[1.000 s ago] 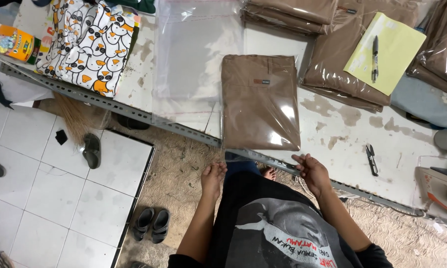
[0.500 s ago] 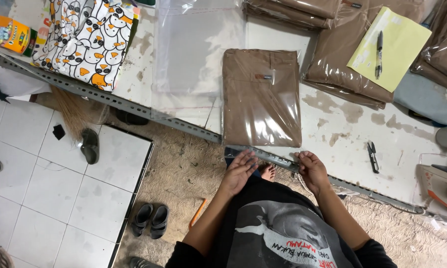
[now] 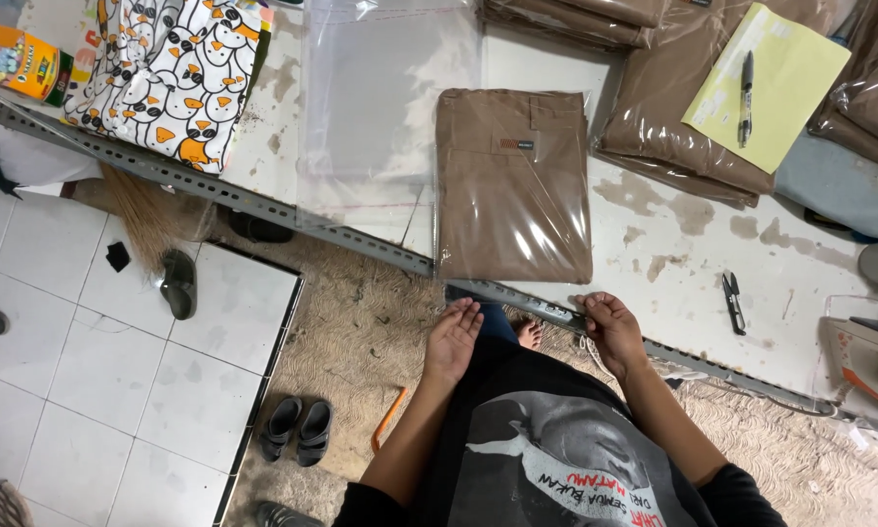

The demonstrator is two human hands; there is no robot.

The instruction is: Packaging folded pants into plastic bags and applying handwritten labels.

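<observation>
bagged brown trousers (image 3: 513,185) just beyond both empty hands, left hand (image 3: 453,341), right hand (image 3: 610,330)

Stained white table (image 3: 673,244), metal-edged: bagged brown trousers (image 3: 513,185) centre, empty clear bags (image 3: 385,98) upper centre-left, penguin-print cloth (image 3: 176,73) upper left, small black snips (image 3: 734,301) right.

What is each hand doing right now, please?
Left hand: open, palm up, holding nothing, just off the table edge.
Right hand: fingers curled at the table edge, holding nothing visible.
</observation>
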